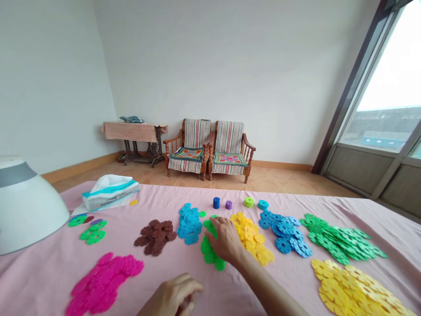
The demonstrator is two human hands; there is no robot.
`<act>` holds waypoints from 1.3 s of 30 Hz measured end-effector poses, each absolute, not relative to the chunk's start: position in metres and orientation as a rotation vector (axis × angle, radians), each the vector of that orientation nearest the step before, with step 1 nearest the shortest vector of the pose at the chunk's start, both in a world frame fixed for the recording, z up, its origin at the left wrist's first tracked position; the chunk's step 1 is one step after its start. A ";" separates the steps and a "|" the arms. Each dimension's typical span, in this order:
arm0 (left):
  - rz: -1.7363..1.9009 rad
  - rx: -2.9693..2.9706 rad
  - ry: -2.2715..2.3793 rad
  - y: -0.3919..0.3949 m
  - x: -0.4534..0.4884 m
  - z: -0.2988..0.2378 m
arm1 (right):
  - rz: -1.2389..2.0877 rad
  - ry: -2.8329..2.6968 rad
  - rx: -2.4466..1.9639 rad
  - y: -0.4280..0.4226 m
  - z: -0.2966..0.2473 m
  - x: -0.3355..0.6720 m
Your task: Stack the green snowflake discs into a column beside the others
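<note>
I have the right hand [224, 237] over the central bright-green plastic disc pile [208, 253] and the left hand [174, 295] curled nearer, can't tell whether either grip holds anything, and judge colour grouping mostly done, mixed-colour plastic discs [94, 236] remaining far left.

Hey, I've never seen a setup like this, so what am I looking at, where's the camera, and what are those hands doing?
There's no machine here: these are a person's bare hands. The single picture comes from a camera worn on their head, looking forward and down.

On the pink cloth lie flat plastic discs sorted mostly by colour, including a pink pile and a brown pile. A tissue pack sits at the left, and two chairs stand beyond.

The right hand is at a green pile; its fingertips are too unclear to tell whether it grips a disc. The left hand is curled near the front, with nothing visibly held.
</note>
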State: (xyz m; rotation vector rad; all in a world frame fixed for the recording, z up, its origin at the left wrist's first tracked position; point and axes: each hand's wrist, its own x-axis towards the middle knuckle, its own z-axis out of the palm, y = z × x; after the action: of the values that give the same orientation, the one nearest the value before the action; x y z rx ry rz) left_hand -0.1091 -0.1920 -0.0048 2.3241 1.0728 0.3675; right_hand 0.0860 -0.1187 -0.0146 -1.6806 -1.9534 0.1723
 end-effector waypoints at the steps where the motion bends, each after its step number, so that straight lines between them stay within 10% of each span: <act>1: 0.365 2.322 1.077 -0.195 -0.110 -0.004 | 0.166 -1.989 -1.690 -0.128 -0.017 0.080; 39: 0.706 2.544 1.003 -0.204 -0.120 -0.025 | 0.096 -2.044 -1.424 -0.200 -0.050 0.057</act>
State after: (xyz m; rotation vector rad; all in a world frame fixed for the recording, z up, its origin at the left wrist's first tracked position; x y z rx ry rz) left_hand -0.1198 -0.2040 -0.0247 2.5436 1.0031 0.7057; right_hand 0.0570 -0.1996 -0.0505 -1.4235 -2.0442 0.0961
